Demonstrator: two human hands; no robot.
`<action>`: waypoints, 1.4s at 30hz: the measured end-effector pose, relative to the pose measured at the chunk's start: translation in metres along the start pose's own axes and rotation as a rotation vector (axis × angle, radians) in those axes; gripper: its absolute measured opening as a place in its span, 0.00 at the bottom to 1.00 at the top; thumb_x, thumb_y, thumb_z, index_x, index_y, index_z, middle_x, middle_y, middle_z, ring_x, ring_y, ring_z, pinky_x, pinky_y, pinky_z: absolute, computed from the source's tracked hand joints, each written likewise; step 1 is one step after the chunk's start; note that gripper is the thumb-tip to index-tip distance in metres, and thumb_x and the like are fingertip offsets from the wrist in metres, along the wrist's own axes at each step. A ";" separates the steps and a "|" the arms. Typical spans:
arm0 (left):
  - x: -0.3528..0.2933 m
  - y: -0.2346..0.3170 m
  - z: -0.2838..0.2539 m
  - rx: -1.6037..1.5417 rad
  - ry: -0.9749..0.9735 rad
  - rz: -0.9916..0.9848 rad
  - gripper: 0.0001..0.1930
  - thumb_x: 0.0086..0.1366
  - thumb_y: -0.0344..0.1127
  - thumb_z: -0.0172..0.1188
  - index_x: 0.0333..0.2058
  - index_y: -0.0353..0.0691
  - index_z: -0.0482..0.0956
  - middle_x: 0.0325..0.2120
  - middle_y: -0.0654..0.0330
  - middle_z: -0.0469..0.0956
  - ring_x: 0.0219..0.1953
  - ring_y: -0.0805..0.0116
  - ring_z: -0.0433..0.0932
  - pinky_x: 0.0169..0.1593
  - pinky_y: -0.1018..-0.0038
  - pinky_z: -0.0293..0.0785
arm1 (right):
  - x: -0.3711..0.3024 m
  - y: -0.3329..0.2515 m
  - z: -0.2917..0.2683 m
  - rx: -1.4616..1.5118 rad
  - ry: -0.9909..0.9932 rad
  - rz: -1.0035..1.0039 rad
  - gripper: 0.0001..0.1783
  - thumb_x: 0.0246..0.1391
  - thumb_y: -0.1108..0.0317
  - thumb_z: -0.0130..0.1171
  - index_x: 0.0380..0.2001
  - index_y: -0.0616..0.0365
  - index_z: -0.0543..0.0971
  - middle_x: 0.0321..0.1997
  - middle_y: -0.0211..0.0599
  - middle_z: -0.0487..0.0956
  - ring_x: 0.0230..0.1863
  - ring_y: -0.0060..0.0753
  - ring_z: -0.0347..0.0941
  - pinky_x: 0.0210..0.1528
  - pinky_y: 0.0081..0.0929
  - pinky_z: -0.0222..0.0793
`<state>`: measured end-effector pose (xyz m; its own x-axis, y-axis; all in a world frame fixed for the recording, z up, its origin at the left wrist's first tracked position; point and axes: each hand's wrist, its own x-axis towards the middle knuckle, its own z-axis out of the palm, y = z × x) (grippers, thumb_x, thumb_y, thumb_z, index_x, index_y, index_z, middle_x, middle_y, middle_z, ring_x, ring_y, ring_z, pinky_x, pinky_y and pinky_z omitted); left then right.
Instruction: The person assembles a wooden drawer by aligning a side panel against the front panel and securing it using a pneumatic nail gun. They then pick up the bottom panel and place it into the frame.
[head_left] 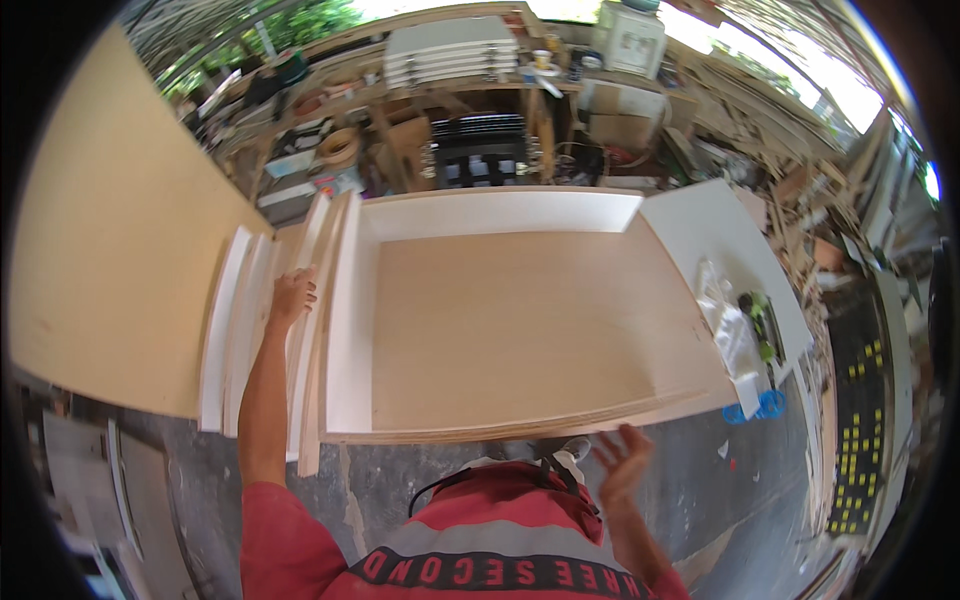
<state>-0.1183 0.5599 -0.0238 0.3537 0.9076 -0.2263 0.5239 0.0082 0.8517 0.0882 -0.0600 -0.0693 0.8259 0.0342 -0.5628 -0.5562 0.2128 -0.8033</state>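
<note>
In front of me lies a wide shallow wooden box frame with white inner sides and a bare plywood bottom. Several long narrow boards stand on edge to its left. My left hand is closed over the top of a white board among them, its fingers curled down and partly hidden. Just outside the frame's near right edge, my right hand has its fingers apart and holds nothing. Another pair of white boards stands left of my left forearm.
A large plywood sheet rises at the left. On the right, a white panel carries a crumpled white plastic bag and a power tool with green parts. Behind stand a cluttered bench, stacked white panels and scrap wood.
</note>
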 end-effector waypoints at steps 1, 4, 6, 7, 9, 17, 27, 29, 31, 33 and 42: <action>-0.005 -0.017 -0.019 0.152 0.114 0.161 0.19 0.65 0.44 0.65 0.44 0.32 0.86 0.29 0.51 0.85 0.31 0.60 0.86 0.40 0.68 0.82 | 0.015 -0.008 -0.016 0.100 0.041 -0.019 0.29 0.65 0.43 0.51 0.58 0.54 0.75 0.61 0.39 0.75 0.60 0.47 0.75 0.59 0.50 0.70; -0.029 -0.071 -0.061 0.327 0.406 0.409 0.10 0.63 0.34 0.65 0.39 0.33 0.85 0.29 0.52 0.86 0.30 0.58 0.85 0.40 0.65 0.82 | 0.066 -0.023 -0.073 0.321 0.243 -0.095 0.28 0.66 0.44 0.49 0.52 0.57 0.78 0.55 0.38 0.78 0.55 0.45 0.76 0.57 0.45 0.72; -0.065 -0.078 -0.067 0.470 0.597 0.470 0.07 0.63 0.31 0.64 0.36 0.34 0.84 0.27 0.53 0.84 0.27 0.57 0.83 0.37 0.63 0.81 | 0.085 -0.024 -0.103 0.360 0.399 -0.208 0.26 0.67 0.46 0.49 0.51 0.57 0.80 0.52 0.35 0.80 0.52 0.39 0.77 0.54 0.41 0.73; -0.085 -0.079 -0.072 0.547 0.689 0.502 0.05 0.62 0.30 0.64 0.34 0.35 0.84 0.26 0.54 0.84 0.25 0.56 0.82 0.36 0.63 0.80 | 0.091 -0.021 -0.108 0.358 0.430 -0.200 0.25 0.67 0.48 0.50 0.50 0.57 0.81 0.51 0.35 0.81 0.51 0.38 0.78 0.52 0.39 0.73; -0.112 -0.086 -0.094 0.633 0.732 0.400 0.07 0.61 0.30 0.64 0.37 0.36 0.83 0.34 0.51 0.82 0.38 0.53 0.81 0.42 0.58 0.79 | 0.098 -0.012 -0.113 0.356 0.500 -0.186 0.22 0.66 0.51 0.52 0.49 0.57 0.82 0.49 0.33 0.82 0.48 0.35 0.78 0.50 0.36 0.73; -0.085 -0.138 -0.174 1.015 0.802 0.132 0.26 0.64 0.36 0.64 0.58 0.31 0.74 0.54 0.42 0.77 0.59 0.41 0.74 0.63 0.51 0.70 | 0.129 0.014 -0.101 0.141 0.410 -0.124 0.20 0.67 0.56 0.52 0.52 0.57 0.82 0.52 0.34 0.82 0.48 0.34 0.76 0.48 0.32 0.72; 0.015 -0.219 -0.238 0.893 0.756 0.024 0.19 0.66 0.41 0.68 0.45 0.30 0.80 0.45 0.38 0.83 0.49 0.42 0.81 0.53 0.49 0.74 | 0.114 0.057 -0.180 -0.184 0.449 -0.326 0.17 0.65 0.61 0.50 0.39 0.61 0.84 0.37 0.38 0.83 0.29 0.33 0.76 0.31 0.31 0.72; -0.005 -0.194 -0.229 0.855 0.829 0.156 0.13 0.62 0.35 0.72 0.35 0.28 0.83 0.32 0.39 0.85 0.33 0.42 0.86 0.38 0.52 0.78 | 0.092 0.063 -0.202 -0.218 0.574 -0.357 0.18 0.66 0.60 0.50 0.38 0.61 0.84 0.36 0.38 0.82 0.29 0.34 0.76 0.31 0.31 0.72; -0.024 -0.147 -0.224 0.910 0.805 0.123 0.14 0.64 0.35 0.70 0.37 0.27 0.83 0.34 0.37 0.85 0.35 0.40 0.86 0.39 0.52 0.78 | 0.083 0.060 -0.226 -0.211 0.720 -0.371 0.18 0.66 0.60 0.49 0.37 0.61 0.84 0.36 0.38 0.82 0.29 0.34 0.76 0.31 0.31 0.72; -0.039 -0.094 -0.241 0.918 0.923 0.279 0.13 0.66 0.34 0.68 0.37 0.26 0.82 0.34 0.37 0.85 0.35 0.37 0.85 0.40 0.51 0.77 | 0.088 0.065 -0.238 -0.125 0.876 -0.359 0.19 0.66 0.59 0.49 0.37 0.61 0.85 0.36 0.39 0.82 0.29 0.34 0.76 0.31 0.32 0.71; -0.136 0.129 -0.219 0.875 1.202 0.900 0.11 0.69 0.30 0.65 0.47 0.32 0.81 0.39 0.44 0.83 0.43 0.38 0.81 0.45 0.51 0.75 | 0.124 -0.094 -0.191 -0.246 0.734 -1.067 0.19 0.72 0.59 0.53 0.46 0.63 0.85 0.44 0.40 0.83 0.41 0.33 0.79 0.42 0.33 0.77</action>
<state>-0.2686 0.5289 0.2198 0.2332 0.2837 0.9301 0.8768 -0.4750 -0.0749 0.2257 -0.2626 -0.1006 0.6680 -0.5897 0.4538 0.2663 -0.3800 -0.8858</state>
